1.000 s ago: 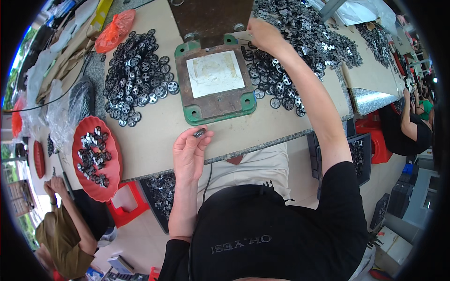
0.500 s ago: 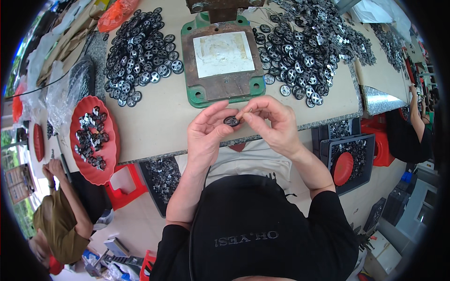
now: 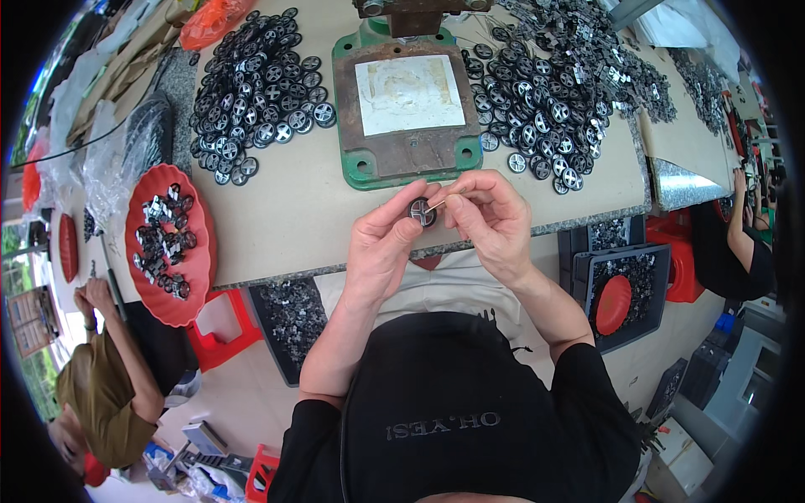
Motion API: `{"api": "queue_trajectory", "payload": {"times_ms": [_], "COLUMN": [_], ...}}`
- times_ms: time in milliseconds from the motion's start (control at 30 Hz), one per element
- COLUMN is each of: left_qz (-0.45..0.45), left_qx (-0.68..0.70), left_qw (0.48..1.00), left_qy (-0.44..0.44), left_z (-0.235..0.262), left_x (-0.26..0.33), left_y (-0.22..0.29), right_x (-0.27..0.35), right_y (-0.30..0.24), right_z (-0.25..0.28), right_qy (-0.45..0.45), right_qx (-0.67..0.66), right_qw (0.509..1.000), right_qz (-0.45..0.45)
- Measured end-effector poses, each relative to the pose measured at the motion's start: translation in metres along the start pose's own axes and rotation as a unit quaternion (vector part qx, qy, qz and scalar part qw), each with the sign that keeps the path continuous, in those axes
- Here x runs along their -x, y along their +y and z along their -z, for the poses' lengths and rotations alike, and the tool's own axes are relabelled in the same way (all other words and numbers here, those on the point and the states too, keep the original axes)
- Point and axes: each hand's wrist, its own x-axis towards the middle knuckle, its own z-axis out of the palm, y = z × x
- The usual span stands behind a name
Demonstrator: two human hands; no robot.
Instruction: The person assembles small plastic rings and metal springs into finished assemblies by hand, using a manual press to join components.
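My left hand (image 3: pixel 379 250) pinches a small round black wheel (image 3: pixel 421 214) with a silver cross on its face, held up between thumb and fingers just off the table's front edge. Between the thumb and forefinger of my right hand (image 3: pixel 496 225) is a thin brass-coloured pin (image 3: pixel 436 205). Its tip reaches the face of the wheel; whether it enters a hole is too small to tell. Beyond my hands stands a green and brown press (image 3: pixel 407 159) with a white pad (image 3: pixel 411 94) on its base.
Piles of similar black wheels lie left (image 3: pixel 260 92) and right (image 3: pixel 537 109) of the press, with small metal parts (image 3: pixel 587 50) behind. A red scalloped tray (image 3: pixel 172 310) of assembled pieces sits at left. Grey crates (image 3: pixel 625 335) stand below the table; a co-worker (image 3: pixel 109 394) sits left.
The wheel has been tilted so its cross face shows more, and both hands have shifted slightly. The pin now points at the wheel's face. The view has moved a little.
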Motion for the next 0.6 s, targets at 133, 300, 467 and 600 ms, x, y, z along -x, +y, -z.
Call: {"api": "queue_trajectory", "payload": {"times_ms": [133, 300, 467, 600], "left_qz": [-0.015, -0.014, -0.013, 0.023], "left_qx": [-0.027, -0.037, -0.118, 0.029], "left_qw": [0.999, 0.999, 0.993, 0.999], "left_qy": [-0.010, -0.006, 0.014, -0.019], "left_z": [0.001, 0.002, -0.001, -0.006], "left_x": [0.000, 0.001, 0.003, 0.000], "left_y": [-0.002, -0.004, -0.006, -0.010], "right_x": [0.002, 0.009, 0.011, 0.012], "right_y": [0.004, 0.017, 0.027, 0.024], "right_z": [-0.002, -0.001, 0.001, -0.002], "right_qy": [0.007, 0.027, 0.042, 0.040], "right_qx": [0.023, 0.144, 0.151, 0.042], "right_qw": [1.000, 0.977, 0.971, 0.989], "right_qz": [0.015, 0.158, 0.181, 0.136]}}
